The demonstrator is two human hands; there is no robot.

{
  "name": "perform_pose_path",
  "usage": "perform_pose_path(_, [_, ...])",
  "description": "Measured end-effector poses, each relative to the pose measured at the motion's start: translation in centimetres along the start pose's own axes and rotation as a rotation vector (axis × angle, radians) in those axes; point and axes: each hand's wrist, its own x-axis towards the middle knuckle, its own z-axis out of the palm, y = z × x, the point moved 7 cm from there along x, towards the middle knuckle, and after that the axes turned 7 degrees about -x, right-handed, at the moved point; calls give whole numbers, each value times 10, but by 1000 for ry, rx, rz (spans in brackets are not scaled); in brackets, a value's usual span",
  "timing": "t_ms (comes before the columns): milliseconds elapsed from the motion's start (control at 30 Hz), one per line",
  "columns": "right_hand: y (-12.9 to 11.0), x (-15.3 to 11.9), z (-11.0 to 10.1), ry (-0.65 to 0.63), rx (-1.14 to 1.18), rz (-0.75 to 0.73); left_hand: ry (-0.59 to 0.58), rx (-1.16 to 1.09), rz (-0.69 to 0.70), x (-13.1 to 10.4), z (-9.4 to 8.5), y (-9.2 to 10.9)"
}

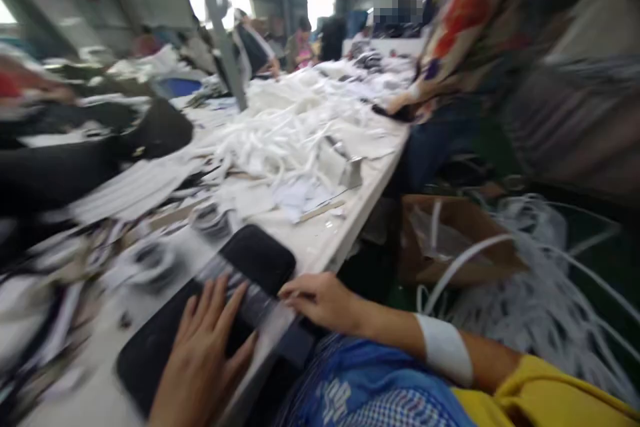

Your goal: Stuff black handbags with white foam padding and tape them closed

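Note:
A black, round-cornered panel (260,255) lies at the table's near edge, with a greyish, see-through strip (250,297) running across it. My left hand (207,340) rests flat on the panel and the strip, its fingers stretched out. At the panel's right side is my right hand (323,300), thumb and fingers pinched together close to the strip's edge. What lies between those fingertips is too blurred to make out. Below it, a dark flap (295,343) hangs over the table edge.
Rolls of pale tape (150,261) stand left of the panel. White strips (280,140) are heaped farther along the table (320,240). A cardboard box (460,240) and tangled white strips (540,307) lie on the floor at right. A co-worker (460,33) stands at the table's right side.

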Motion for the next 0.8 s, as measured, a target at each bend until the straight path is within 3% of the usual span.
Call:
perform_pose_path(67, [-6,3,28,20,111,-41,-137,121,-125,-30,-10,-8])
perform_pose_path(133, [-4,2,37,84,100,-89,-239,153,-204,-40,-11,-13])
perform_pose_path(300, [-12,-10,47,18,-203,-485,-291,135,-301,-30,-13,-12])
perform_pose_path(400, [-9,-15,53,-4,-271,-605,-286,115,-306,-29,-15,-7])
perform_pose_path(567, [1,-10,50,127,-147,-555,-288,111,-321,-30,-17,-6])
perform_pose_path(800, [-11,-6,46,225,-125,-602,-296,111,-330,-29,-15,-6])
